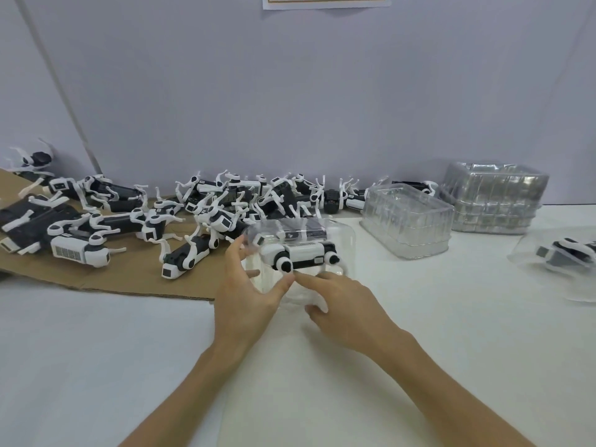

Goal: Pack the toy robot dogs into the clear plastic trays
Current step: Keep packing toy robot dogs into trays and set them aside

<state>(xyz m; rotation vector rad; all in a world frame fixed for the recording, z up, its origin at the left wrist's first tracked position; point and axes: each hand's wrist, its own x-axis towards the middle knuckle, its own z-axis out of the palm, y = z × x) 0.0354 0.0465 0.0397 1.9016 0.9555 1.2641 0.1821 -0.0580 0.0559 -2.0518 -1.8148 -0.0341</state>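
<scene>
The toy dog in hand sits inside the clear tray at the centre of the table, directly ahead of both hands. Its long axis runs left to right across the view, with the black leg joints facing the person.

The left hand is spread against the tray's left wall, fingers straight and thumb reaching along the near side. The right hand lies at the tray's near side with the index finger extended toward the left thumb, just below the dog's near-left joint. Its other fingers are curled, and it cannot be determined whether they grip the tray. Both hands are about equally near the dog.

The dog appears largely seated, so the likely step is pressing it home.

Clearances:
- Left: the pile of unpacked dogs on the cardboard lies just beside the tray.
- Right: bare table lies between the tray and the stack of empty trays.
- Far right: a packed tray stands well apart.
- Near side: open table.
</scene>
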